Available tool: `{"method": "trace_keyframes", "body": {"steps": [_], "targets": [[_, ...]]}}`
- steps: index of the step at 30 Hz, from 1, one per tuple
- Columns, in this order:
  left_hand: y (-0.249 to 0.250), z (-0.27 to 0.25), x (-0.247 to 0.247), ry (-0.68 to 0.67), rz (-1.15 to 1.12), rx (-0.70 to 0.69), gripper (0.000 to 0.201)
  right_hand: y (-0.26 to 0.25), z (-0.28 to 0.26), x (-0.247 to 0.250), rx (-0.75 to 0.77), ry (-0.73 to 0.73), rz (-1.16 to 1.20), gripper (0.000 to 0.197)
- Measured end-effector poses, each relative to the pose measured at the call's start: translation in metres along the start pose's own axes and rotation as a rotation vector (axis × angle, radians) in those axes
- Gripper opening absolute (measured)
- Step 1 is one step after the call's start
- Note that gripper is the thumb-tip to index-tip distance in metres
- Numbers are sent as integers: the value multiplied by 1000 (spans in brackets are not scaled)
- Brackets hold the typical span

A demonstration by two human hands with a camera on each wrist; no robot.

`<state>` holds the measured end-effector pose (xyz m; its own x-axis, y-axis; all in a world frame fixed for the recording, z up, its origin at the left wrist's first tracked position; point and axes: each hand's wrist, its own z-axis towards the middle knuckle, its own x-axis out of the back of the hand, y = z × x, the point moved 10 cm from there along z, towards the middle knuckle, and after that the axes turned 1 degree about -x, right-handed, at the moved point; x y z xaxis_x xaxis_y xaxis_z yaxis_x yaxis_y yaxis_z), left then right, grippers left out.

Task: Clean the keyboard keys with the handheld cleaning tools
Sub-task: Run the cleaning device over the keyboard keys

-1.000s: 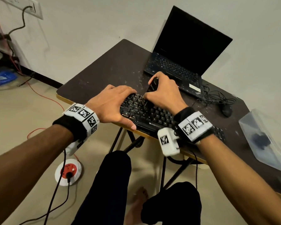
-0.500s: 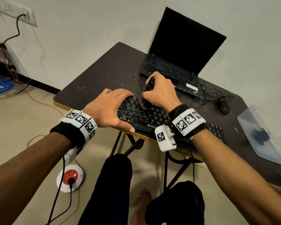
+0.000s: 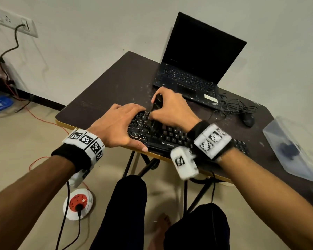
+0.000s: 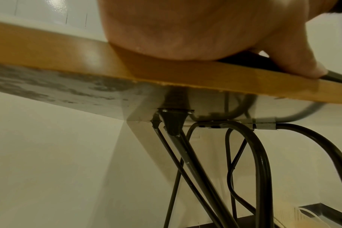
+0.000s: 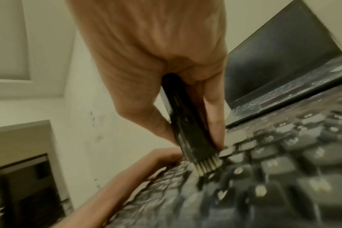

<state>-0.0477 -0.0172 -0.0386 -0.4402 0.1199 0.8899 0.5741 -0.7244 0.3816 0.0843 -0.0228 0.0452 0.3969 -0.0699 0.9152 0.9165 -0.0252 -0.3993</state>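
Keyboard (image 3: 170, 138) is set at table (image 3: 105, 91) front edge; laptop (image 3: 193, 76) behind it, mouse (image 3: 248, 120) to its right, container (image 3: 293, 148) further right.

Both forearms reach forward, each wrist wrapped in a black band with white tag blocks. The left hand (image 3: 116, 125) lies palm down, fingers spread and loosely bent, the thumb (image 4: 295, 64) stretched out along the near edge under the palm. The right hand (image 3: 172, 109) is arched with its back up, the fingers (image 5: 215, 117) and thumb curled and pinching a thin black brush (image 5: 187, 123) that points down and toward the left hand; its outline is slightly blurred. Below, two knees in dark trousers and a bare foot show
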Motion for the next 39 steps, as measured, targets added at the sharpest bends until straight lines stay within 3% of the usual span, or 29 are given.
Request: {"method": "trace_keyframes", "body": {"steps": [3, 7, 11, 15, 19, 23, 27, 31, 35, 39], "targets": [[-5, -1, 2, 7, -8, 22, 133, 12, 14, 17, -62, 107, 20, 34], [-1, -1, -1, -2, -7, 18, 135, 7, 1, -2, 50, -51, -27, 36], [0, 0, 4, 4, -15, 10, 132, 22, 17, 22, -38, 92, 19, 36], [1, 0, 1, -2, -5, 8, 134, 14, 4, 1, 52, -71, 11, 38], [1, 0, 4, 2, -4, 8, 132, 33, 23, 21, -58, 74, 39, 36], [1, 0, 2, 1, 9, 2, 134, 21, 18, 4, 26, -50, 38, 38], [2, 0, 4, 2, 20, -3, 133, 29, 28, 20, -45, 73, 52, 37], [2, -1, 3, 6, 10, -3, 134, 19, 20, 5, 31, -30, 29, 36], [3, 0, 5, 8, 11, -3, 133, 42, 31, 23, -94, 87, 24, 33], [2, 0, 3, 2, 16, 3, 136, 56, 31, 20, -106, 60, 11, 35]]}}
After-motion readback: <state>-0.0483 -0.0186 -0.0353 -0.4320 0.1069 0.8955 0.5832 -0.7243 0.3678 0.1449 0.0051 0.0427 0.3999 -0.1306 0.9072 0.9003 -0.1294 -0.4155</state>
